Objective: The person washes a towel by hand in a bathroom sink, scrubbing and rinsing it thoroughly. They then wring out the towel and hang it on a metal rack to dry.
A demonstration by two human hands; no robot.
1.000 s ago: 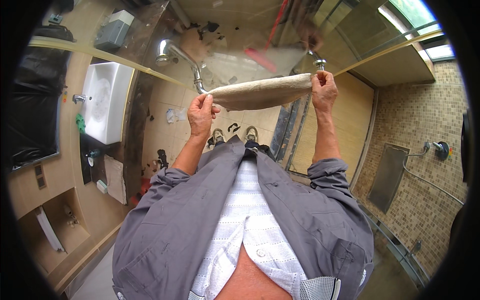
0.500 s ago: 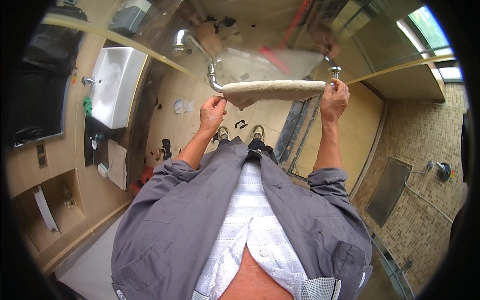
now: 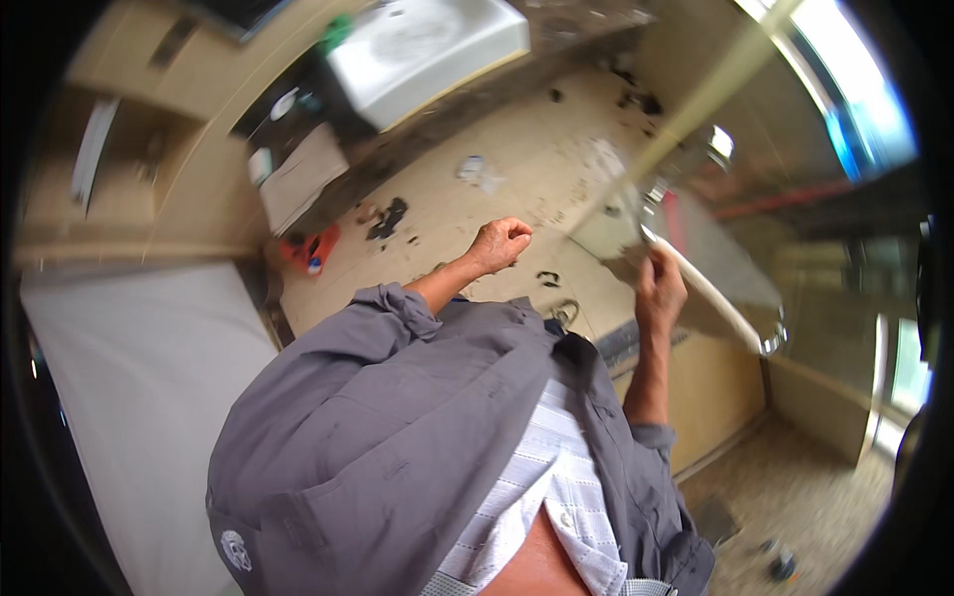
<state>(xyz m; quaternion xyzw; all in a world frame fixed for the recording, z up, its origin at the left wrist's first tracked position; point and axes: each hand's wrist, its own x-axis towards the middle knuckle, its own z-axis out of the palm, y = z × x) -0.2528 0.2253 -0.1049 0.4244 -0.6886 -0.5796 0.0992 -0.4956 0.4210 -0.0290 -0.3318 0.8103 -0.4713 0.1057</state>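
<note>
The fingers of the right hand [image 3: 660,290] are closed round the upper end of a pale wrapped bar [image 3: 711,293], close to the chrome bracket [image 3: 653,196] where that end meets a glass panel [image 3: 725,258]. The left hand [image 3: 500,243] is curled into a loose fist with nothing seen inside it, held free in the air well apart from the bar.

The bar runs slanting down to the person's right and ends at a second chrome fitting [image 3: 773,343]. It is judged stiff and fairly light for its length, a metal rail under a soft pale wrapping; the wrapping may slide on the metal, so a firm grip near the brackets is likely safer than one at mid-span. The chrome ends are judged smooth and slippery, and the glass behind is fragile, so knocks against it are to be avoided.

Round about, room is tight on the right side: the glass panel and a beige frame edge [image 3: 715,89] stand just behind the bar, and a tiled step lies below. To the left more open floor [image 3: 467,129] is seen, littered with dark scraps, with a white basin [image 3: 427,45] and a cardboard box [image 3: 298,179] further off, and a red tool [image 3: 310,248] near the box. A white mattress-like slab [image 3: 129,387] bounds the lower left. The grey shirt [image 3: 397,437] fills the foreground and hides what is directly underneath.
</note>
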